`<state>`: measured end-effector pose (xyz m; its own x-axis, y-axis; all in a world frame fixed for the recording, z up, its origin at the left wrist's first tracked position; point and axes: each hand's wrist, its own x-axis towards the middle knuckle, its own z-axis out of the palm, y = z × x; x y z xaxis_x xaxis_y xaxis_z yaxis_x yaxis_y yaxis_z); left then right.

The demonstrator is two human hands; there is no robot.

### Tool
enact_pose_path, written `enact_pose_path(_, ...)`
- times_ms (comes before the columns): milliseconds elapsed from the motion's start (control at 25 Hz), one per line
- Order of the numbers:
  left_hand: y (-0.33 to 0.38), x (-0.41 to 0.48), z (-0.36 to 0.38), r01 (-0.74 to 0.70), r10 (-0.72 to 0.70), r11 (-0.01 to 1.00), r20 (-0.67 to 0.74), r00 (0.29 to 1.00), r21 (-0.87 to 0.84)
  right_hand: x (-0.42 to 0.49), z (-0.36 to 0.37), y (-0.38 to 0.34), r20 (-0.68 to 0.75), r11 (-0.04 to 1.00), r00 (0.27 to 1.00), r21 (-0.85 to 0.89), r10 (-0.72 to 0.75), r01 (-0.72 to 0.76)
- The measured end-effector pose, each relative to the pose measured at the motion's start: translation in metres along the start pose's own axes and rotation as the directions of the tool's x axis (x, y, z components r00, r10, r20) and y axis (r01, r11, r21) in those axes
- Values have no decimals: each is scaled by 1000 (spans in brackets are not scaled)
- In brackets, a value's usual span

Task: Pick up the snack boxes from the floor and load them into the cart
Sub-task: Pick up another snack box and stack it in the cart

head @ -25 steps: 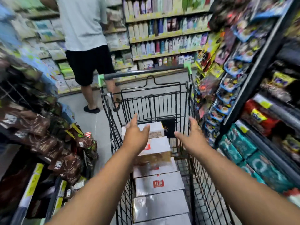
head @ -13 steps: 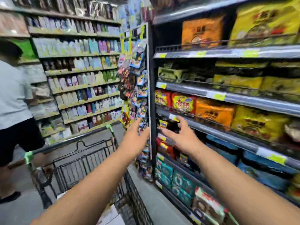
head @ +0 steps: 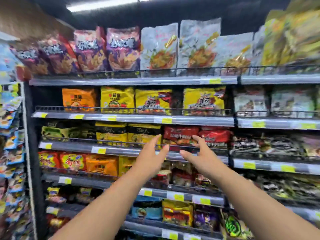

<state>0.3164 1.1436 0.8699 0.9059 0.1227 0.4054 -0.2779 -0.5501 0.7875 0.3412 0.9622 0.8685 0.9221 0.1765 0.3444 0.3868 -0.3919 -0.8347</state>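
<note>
No snack box and no cart show in the head view now. My left hand (head: pixel 150 154) is stretched out in front of me with straight fingers and holds nothing. My right hand (head: pixel 201 155) is raised beside it, fingers spread and slightly bent, also empty. The two hands hang in the air about a palm's width apart, in front of a shop shelf unit (head: pixel 135 118) full of noodle packets. Neither hand touches the shelves as far as I can tell.
Several metal shelves with yellow price tags fill the view, stocked with yellow noodle packets (head: pixel 152 101), red packets (head: pixel 181 134) and grey bags (head: pixel 159 47). A rack of small hanging packets (head: pixel 10 135) stands at the left edge. The floor is out of view.
My view has swung to the right, from the cart with its white boxes to the shelf front. The cart and the other person have left the frame. Both hands stay raised and empty.
</note>
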Motion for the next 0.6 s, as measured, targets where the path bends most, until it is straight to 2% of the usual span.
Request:
enact_pose_path(120, 43, 14, 67, -102, 111, 991, 101, 989, -87, -13, -82, 21, -159, 998, 986, -31, 44, -50)
enact_pose_path(280, 101, 37, 162, -184, 220, 972, 292, 931, -145, -43, -185, 58, -388, 986, 911, -28, 139, -162)
enact_pose_path(480, 171, 39, 290, -275, 403, 905, 447, 799, -324, -91, -286, 107, -595, 950, 765, -9, 245, -312)
enact_pose_path(600, 216, 35, 370, -334, 520, 848, 523, 676, -412, -123, -341, 130, -723, 895, 629, -34, 284, -444)
